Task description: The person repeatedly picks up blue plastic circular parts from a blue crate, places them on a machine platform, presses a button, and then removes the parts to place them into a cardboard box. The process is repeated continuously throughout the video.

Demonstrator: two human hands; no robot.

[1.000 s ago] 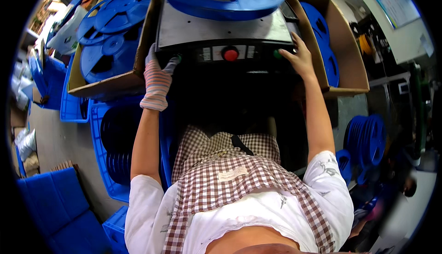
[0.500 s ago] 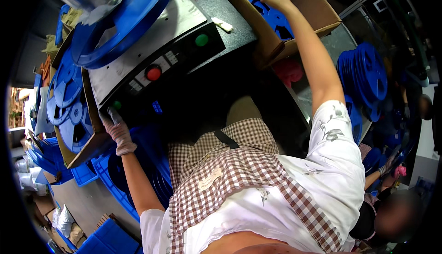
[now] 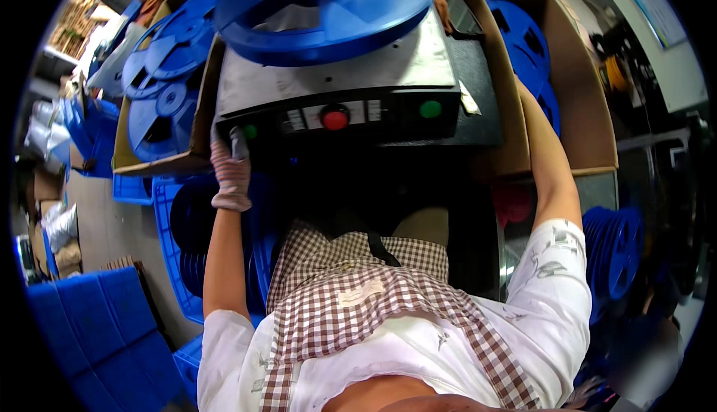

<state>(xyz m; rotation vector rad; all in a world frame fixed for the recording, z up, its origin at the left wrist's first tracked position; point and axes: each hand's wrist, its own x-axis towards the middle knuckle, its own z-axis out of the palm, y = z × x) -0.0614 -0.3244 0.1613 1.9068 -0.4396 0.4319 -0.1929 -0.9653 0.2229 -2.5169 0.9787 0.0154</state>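
Note:
My left hand point(image 3: 231, 169), in a striped glove, is at the left front corner of a metal machine point(image 3: 336, 76). Its thumb is beside a green button point(image 3: 250, 131), and its fingers stretch along the corner with nothing visible in them. A large blue reel point(image 3: 321, 50) lies on top of the machine, with a silvery cylinder partly cut off above it. My right forearm point(image 3: 551, 158) reaches into the right cardboard box point(image 3: 582, 76), which holds blue reel discs point(image 3: 523, 42). The box's wall hides my right hand.
Another cardboard box point(image 3: 166, 166) with blue discs stands left of the machine. Below it sits a blue crate point(image 3: 168, 210) of dark discs. Stacked blue discs point(image 3: 609, 251) stand at the right. A red button point(image 3: 334, 117) and second green button point(image 3: 430, 109) are on the machine's front.
The view has turned, bringing the machine to the middle. My right hand, visible above the box's discs before, has gone down out of sight. My left hand stays at the machine's corner.

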